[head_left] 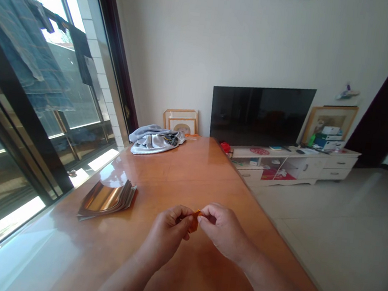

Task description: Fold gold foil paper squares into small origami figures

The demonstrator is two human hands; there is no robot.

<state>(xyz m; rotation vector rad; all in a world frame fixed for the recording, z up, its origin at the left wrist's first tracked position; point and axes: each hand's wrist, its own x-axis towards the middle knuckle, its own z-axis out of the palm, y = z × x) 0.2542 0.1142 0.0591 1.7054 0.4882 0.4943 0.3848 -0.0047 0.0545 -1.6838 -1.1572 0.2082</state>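
Sheets (106, 198) lie on the worktop (183, 172), left of the left hand (167, 231); a strip (194, 224) is between that hand and the right hand (221, 228). Cloth (153, 143) lies at the far end, frames (183, 114) behind; further right, a TV (260, 116) above a cabinet (334, 169)

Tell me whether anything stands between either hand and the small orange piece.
Nothing visible does: the left hand and right hand both pinch the small orange piece; the stack of sheets lies to the left.
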